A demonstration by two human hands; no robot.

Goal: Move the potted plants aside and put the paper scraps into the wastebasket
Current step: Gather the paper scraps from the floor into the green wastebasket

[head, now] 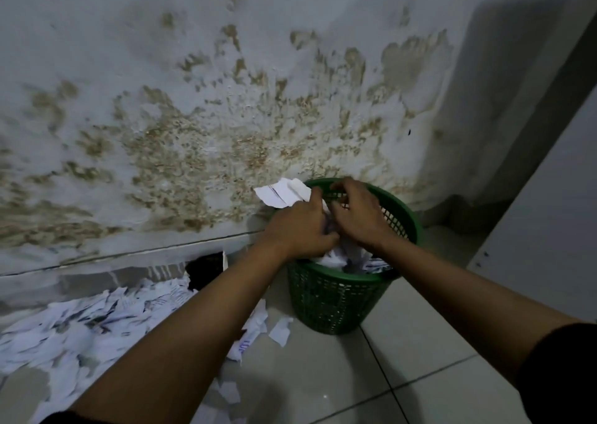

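Observation:
A green mesh wastebasket (332,301) stands on the floor against the wall, with white paper scraps inside it. Both hands are over its opening. My left hand (298,226) grips a bundle of white paper scraps (282,192) that sticks out above its knuckles. My right hand (355,215) has its fingers curled on the same bundle from the right. A large pile of torn paper scraps (80,323) lies on the floor at the left, and a few loose scraps (279,330) lie beside the basket's base. No potted plant is in view.
A white wall with brown damp stains (226,133) rises right behind the basket. A dark hole (205,270) shows at the wall's foot. A white panel (549,213) stands at the right. Pale floor tiles (403,343) lie in front.

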